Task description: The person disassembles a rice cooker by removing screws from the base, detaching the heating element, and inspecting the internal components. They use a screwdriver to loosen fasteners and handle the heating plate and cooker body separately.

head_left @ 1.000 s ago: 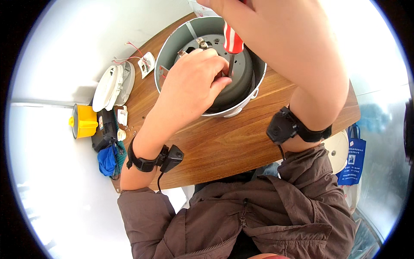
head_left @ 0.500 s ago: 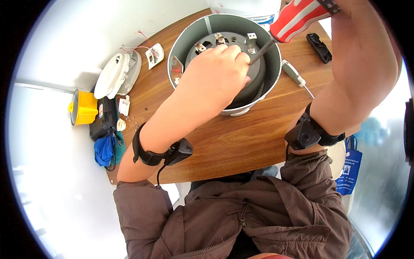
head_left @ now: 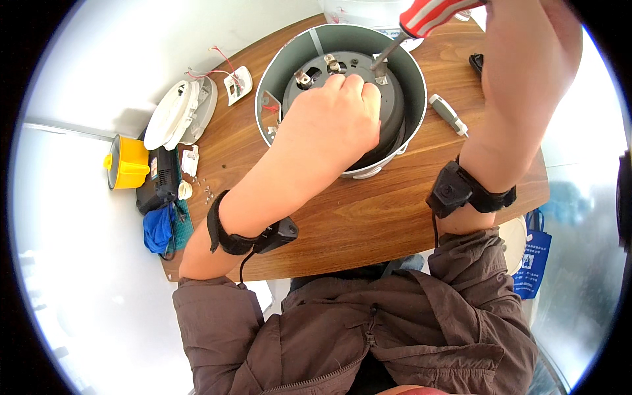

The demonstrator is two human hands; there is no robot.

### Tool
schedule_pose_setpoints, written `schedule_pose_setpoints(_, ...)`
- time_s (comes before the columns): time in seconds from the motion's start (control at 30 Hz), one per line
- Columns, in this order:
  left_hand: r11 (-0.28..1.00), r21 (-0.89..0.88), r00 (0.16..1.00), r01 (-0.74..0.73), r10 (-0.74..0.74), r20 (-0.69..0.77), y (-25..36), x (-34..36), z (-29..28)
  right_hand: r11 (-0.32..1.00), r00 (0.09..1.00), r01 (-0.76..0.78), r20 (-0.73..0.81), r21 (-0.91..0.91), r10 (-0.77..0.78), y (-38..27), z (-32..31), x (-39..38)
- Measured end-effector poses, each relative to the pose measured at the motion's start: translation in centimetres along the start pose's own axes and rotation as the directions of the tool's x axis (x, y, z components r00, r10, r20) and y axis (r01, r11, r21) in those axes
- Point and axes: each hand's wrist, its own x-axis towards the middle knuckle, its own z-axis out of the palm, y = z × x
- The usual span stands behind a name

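Note:
A round grey metal housing, like a rice cooker body (head_left: 411, 59), stands on the wooden table. Inside it sits a round grey plate (head_left: 388, 105) with several small metal brackets (head_left: 334, 62). My left hand (head_left: 339, 112) bends over the plate with its fingers curled under. What those fingers hold or press on is hidden beneath the hand. At the top edge, my right hand (head_left: 505, 8) is cut off by the picture; it grips a screwdriver (head_left: 431, 16) with a red-and-white striped handle. The shaft slants down to the rear right bracket (head_left: 380, 78).
Right of the housing lies a grey-handled screwdriver (head_left: 447, 113), near a dark object (head_left: 476, 62). On the left are white plastic covers (head_left: 172, 115), a small wired panel (head_left: 238, 85), loose screws (head_left: 209, 192), a yellow container (head_left: 130, 163) and a black case (head_left: 158, 181).
My right hand has raised the screwdriver; its tip has shifted from beside my left fingers to the rear right bracket. My left hand has turned slightly and stays over the plate.

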Motion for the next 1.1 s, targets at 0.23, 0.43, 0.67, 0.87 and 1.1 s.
schedule_pose_setpoints(0.23, 0.995, 0.102, 1.000, -0.016, 0.015, 0.012, 0.0, -0.4, 0.2, 0.991, 0.991, 0.099, 0.103, -0.095, -0.089, -0.3, 4.0, 0.3)
schedule_pose_setpoints(0.43, 0.997, 0.073, 0.999, -0.016, 0.018, -0.026, -0.4, -1.2, 0.6, 0.969, 0.966, 0.197, 0.200, -0.151, -0.165, -0.8, 6.5, 0.1)
schedule_pose_setpoints(0.67, 0.999, 0.034, 1.000, 0.007, -0.007, 0.015, -0.7, -1.3, 0.3, 1.000, 0.982, 0.020, 0.191, -0.016, -0.017, -1.1, 7.2, -0.2)
schedule_pose_setpoints(0.87, 0.985, -0.163, 0.983, 0.059, -0.085, -0.161, -1.2, -2.0, -0.7, 0.999, 0.973, -0.034, 0.229, -0.024, 0.038, -1.4, 7.3, -0.3)
schedule_pose_setpoints(1.1, 0.447, -0.841, 0.818, 0.305, -0.575, -0.009, -4.1, -5.6, -1.6, 0.980, 0.940, 0.187, 0.303, -0.072, -0.157, 0.2, 7.2, -0.2)
